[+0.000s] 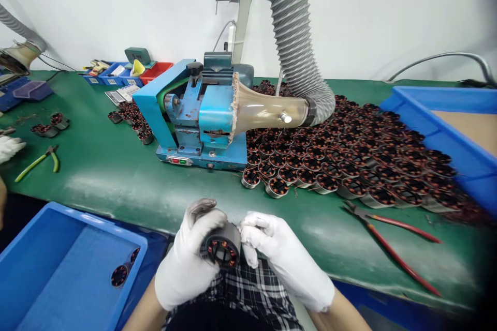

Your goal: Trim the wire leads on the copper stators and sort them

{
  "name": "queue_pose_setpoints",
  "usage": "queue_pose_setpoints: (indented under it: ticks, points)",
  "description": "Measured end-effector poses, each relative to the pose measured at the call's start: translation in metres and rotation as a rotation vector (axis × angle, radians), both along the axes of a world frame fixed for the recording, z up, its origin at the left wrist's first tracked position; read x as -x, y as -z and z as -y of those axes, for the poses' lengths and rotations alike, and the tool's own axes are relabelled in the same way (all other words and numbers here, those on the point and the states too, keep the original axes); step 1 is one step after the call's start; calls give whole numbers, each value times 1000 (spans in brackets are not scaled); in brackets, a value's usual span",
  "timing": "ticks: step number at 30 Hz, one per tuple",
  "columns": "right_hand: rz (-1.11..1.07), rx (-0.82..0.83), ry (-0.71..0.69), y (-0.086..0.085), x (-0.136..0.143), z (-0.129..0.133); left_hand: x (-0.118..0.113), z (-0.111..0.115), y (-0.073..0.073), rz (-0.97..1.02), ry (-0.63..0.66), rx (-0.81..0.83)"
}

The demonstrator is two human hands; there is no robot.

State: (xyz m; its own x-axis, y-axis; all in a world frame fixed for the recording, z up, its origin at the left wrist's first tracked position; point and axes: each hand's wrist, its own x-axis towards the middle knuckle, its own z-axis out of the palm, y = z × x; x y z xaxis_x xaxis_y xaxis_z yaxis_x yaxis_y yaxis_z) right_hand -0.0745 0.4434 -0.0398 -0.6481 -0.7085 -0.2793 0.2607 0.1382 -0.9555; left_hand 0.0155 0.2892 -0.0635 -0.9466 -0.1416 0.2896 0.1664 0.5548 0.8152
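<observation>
My left hand (194, 248), in a white glove, is wrapped round a motor stator (222, 246) just in front of the table edge. The stator is a short metal cylinder with copper windings, its open end turned toward me. At its right side is my gloved right hand (267, 243), fingers bent together close to the far end; whatever they pinch is too small or hidden to make out. On the table beyond stands a blue belt-driven machine (217, 114) with a clear funnel (267, 108) on its right side.
Many stators (334, 155) cover the table right of the machine. Red-handled cutters (396, 243) lie at the right, green-handled pliers (39, 163) at the left. A blue bin (50, 269) holds a few stators. Another person's gloved hand (10, 148) shows at the left edge.
</observation>
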Motion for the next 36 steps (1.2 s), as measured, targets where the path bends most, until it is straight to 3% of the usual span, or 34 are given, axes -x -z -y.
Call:
queue_pose_setpoints:
  ticks: [2,6,8,12,15,20,25,26,28,31,34,36]
  points:
    - [-76,-39,7,3,0,0,3,3,1,49,63,-81]
    - [-520,-255,130,12,0,-1,13,3,1,122,258,-215]
    - [-474,-254,102,23,2,1,15,2,7,77,233,-94]
    - [-155,-165,-130,53,12,7,19,3,37,39,120,269]
    - [-229,-217,-200,64,21,14,24,10,53,158,101,278]
    - [-560,-342,-285,46,32,16,30,20,50,262,96,237]
    - [-1340,-727,-640,30,57,-16,28,29,45,278,73,261]
    - [-1393,-755,-621,30,63,-25,29,31,46,292,48,269]
    - [-1354,-749,-433,33,69,-37,29,31,48,313,-37,294]
    - [-1003,-599,-89,40,57,-29,28,21,54,327,-218,320]
    - [-669,-443,-68,49,28,1,17,2,59,332,-244,326]
    - [-651,-443,-69,54,14,20,7,-5,61,350,-161,331]
